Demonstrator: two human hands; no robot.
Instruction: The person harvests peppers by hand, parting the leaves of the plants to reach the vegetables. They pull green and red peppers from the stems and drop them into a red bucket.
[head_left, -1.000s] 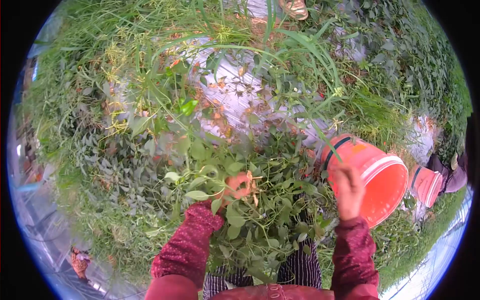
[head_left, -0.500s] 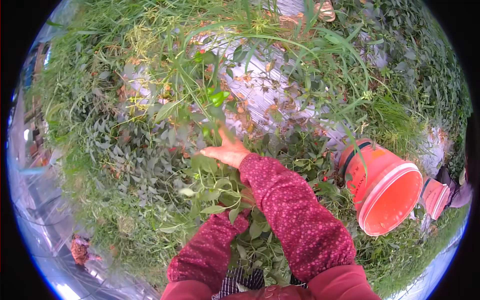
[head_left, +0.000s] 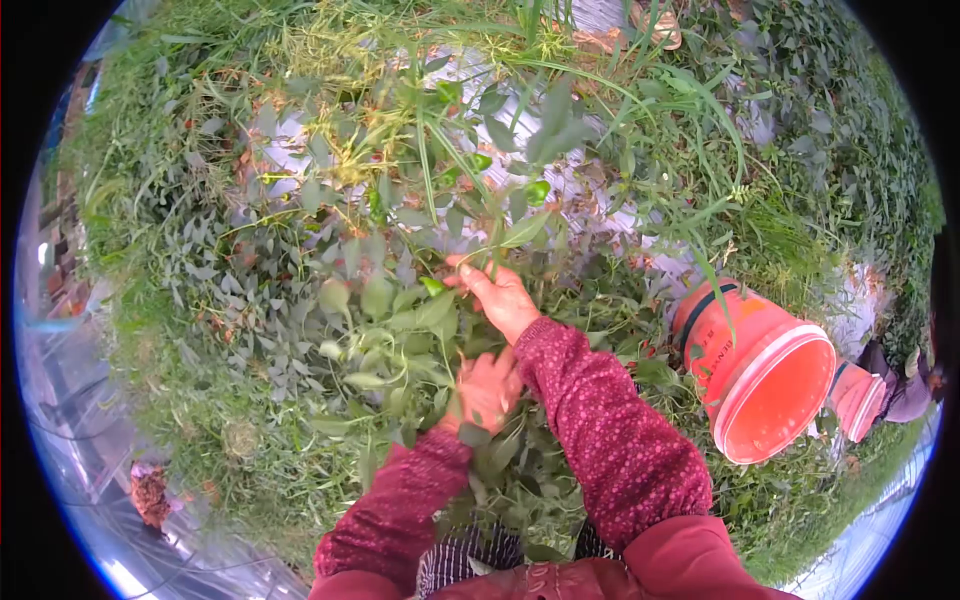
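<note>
The plant [head_left: 400, 330], a leafy green bush, stands at the near edge of the silver sheet [head_left: 590, 200] that covers the bed, right in front of the person and hemmed in by grass [head_left: 760, 230]. The left hand [head_left: 487, 385] is curled into the foliage low down, closed on a bunch of leafy stems. The right hand [head_left: 500, 295] reaches across above it, fingers pinched narrow on a thin upright stem. The plant looks light and springy, with soft leaves that would tear and thin stems that would snap if bent sharply, so the firmer hold is likely low on the woodier stems, not on the leaves. To the right, well apart from both hands, 1 orange bucket [head_left: 770, 370] lies tilted, mouth open, with a 2nd bucket [head_left: 862, 398] just beyond it.
</note>
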